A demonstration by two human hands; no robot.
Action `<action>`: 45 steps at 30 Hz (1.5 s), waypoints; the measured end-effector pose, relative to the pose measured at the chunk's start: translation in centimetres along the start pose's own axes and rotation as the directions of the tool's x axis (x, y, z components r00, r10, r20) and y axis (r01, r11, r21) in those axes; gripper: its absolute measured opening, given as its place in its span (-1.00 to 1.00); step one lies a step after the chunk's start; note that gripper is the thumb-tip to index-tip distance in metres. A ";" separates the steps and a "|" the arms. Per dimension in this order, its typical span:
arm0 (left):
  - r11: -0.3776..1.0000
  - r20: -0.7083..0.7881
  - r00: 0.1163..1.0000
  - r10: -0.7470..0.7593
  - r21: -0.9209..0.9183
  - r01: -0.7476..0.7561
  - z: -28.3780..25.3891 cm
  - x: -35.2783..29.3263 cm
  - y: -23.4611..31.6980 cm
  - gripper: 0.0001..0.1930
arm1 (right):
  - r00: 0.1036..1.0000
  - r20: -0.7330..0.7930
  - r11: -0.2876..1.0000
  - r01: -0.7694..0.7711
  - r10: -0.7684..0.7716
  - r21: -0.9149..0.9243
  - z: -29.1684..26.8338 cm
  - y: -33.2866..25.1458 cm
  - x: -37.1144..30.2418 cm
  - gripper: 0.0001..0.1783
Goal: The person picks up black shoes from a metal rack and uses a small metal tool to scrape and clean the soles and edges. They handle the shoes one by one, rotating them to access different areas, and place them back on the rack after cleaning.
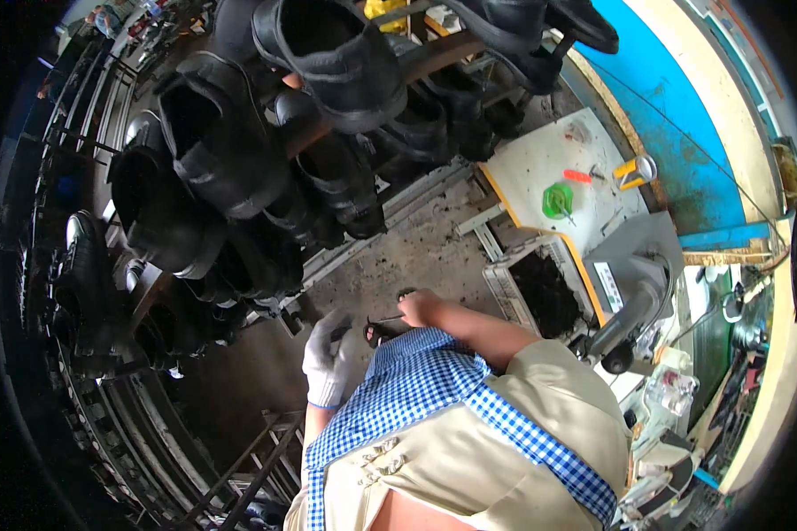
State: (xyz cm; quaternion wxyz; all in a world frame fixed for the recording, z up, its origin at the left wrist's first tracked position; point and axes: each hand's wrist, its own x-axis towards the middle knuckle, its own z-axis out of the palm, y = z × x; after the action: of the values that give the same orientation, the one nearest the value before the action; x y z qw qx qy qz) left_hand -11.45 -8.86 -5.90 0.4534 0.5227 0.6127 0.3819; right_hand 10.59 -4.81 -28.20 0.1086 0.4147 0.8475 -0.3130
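My left hand, in a white knitted glove, is raised left of my apron. Its fingers are blurred, and a dark patch shows between thumb and fingers; whether it is a held thing I cannot make out. My bare right hand is closed in front of my waist. A thin rod-like tool sticks out of it to the left; its kind is too small to tell. Below the tool's tip a dark shoe or sandal shows at the apron's edge. Black leather shoes fill the rack ahead of me.
The metal shoe rack stretches across the front and left. On the right stands a white table with a green container and a yellow can. Under it sits a crate of black scraps, beside a grey machine.
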 end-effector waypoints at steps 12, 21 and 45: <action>0.707 0.655 0.438 -0.616 0.704 -0.059 -1.3 -1.5 -16.7 -0.45 | 0.821 0.314 0.719 -0.569 0.476 0.399 14.5 -0.9 -5.4 -0.60; 0.627 0.538 0.611 -0.581 0.774 -0.084 -1.5 5.3 -27.2 -0.48 | 0.809 0.306 0.642 -0.585 0.501 0.495 19.7 1.7 -5.7 -0.61; 0.791 0.751 0.653 0.100 0.338 -0.510 13.6 9.0 -47.9 -0.67 | 0.831 -0.503 0.954 -0.101 0.237 0.283 25.8 16.6 13.4 -0.74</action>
State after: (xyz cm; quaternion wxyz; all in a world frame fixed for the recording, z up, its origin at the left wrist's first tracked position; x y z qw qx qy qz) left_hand -12.92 -7.84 -56.45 0.4159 0.8285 0.3719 0.0474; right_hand 12.97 -4.71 -61.63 -0.1544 0.5689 0.7588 -0.2769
